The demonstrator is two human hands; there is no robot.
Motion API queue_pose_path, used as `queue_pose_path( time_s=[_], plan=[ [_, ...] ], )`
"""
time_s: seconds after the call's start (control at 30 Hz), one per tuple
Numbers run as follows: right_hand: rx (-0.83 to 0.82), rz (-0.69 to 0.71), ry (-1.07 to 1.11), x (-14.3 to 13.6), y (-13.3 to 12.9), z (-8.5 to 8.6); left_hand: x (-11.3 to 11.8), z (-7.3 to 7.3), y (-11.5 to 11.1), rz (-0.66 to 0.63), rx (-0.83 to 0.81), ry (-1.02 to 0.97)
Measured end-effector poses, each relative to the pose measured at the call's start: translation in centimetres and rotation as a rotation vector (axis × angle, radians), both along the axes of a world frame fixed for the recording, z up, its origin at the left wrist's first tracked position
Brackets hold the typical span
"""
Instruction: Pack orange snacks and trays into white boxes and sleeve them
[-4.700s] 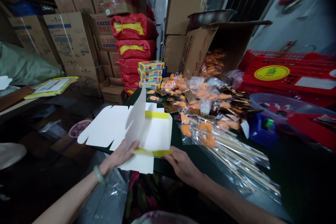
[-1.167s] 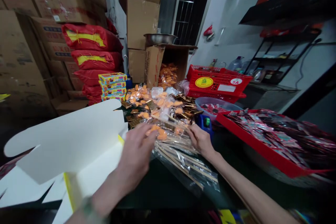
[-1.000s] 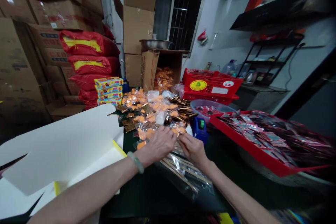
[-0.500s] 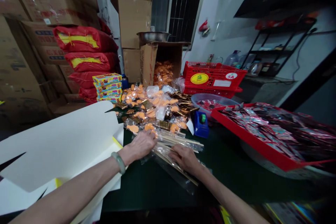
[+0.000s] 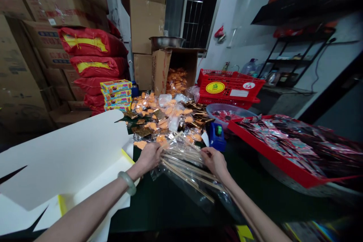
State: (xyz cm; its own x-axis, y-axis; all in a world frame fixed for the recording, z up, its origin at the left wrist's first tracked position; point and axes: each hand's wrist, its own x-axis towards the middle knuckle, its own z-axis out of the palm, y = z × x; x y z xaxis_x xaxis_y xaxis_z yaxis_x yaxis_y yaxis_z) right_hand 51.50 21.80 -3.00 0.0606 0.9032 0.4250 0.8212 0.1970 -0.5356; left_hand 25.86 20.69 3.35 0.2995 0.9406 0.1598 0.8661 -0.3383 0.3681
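Note:
Thin wooden sticks (image 5: 185, 168) in clear plastic lie in a loose bunch on the dark green tabletop, between my two hands. My left hand (image 5: 149, 156), with a pale green bangle at the wrist, is closed on a stick (image 5: 172, 140) that points up and to the right. At the right side of the bunch, my right hand (image 5: 216, 163) pinches the end of a stick with thumb and fingertips; its plastic covering is hard to make out. Just beyond lies a heap of clear packets with orange pieces (image 5: 163, 123) and brown-gold sachets (image 5: 195, 107).
An open white carton (image 5: 93, 151) is on the left, small yellow boxes (image 5: 117, 92) stacked behind it. To the right are a blue bottle (image 5: 217, 138), a clear basin (image 5: 210, 111), a red tray (image 5: 272, 159) heaped with sachets, and red crates (image 5: 241, 83).
My right hand has moved right and slightly up, uncovering more sticks, which are now fanned out. A stick now angles up from my left hand, which has shifted slightly left.

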Motion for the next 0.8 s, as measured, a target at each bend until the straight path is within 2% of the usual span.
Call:
queue_pose_path(
  time_s=[0.07, 0.13, 0.23, 0.33, 0.43, 0.5, 0.6, 0.7, 0.8],
  plan=[
    [0.102, -0.148, -0.055, 0.0, -1.2, 1.3, 0.5, -0.2, 0.3, 0.039, -0.012, -0.087],
    [0.272, -0.177, -0.125, -1.5, -3.1, 2.3, 1.0, -0.4, 0.5, 0.061, -0.023, -0.151],
    [0.455, 0.065, -0.222, -5.6, -5.2, 2.7, 1.9, -0.8, 0.5, 0.065, -0.048, -0.205],
    [0.321, 0.189, -0.378, -8.5, -4.8, 1.3, 2.2, -1.0, 0.5, 0.066, -0.065, -0.212],
    [0.063, 0.234, -0.506, -8.6, -2.9, -0.9, 1.4, -0.1, 0.7, 0.093, -0.06, -0.185],
    [-0.047, 0.262, -0.545, -7.9, -2.0, -2.0, 0.5, 1.3, 0.6, 0.117, -0.049, -0.169],
    [-0.085, 0.259, -0.57, -7.4, -1.7, -2.6, -1.6, 3.8, -0.6, 0.141, -0.037, -0.172],
    [-0.052, 0.214, -0.575, -7.5, -2.0, -2.3, -4.9, 5.8, -3.7, 0.102, -0.022, -0.097],
    [-0.029, 0.175, -0.572, -7.1, -2.3, -2.0, -9.4, 6.2, -7.8, 0.122, -0.086, 0.222]
  ],
)
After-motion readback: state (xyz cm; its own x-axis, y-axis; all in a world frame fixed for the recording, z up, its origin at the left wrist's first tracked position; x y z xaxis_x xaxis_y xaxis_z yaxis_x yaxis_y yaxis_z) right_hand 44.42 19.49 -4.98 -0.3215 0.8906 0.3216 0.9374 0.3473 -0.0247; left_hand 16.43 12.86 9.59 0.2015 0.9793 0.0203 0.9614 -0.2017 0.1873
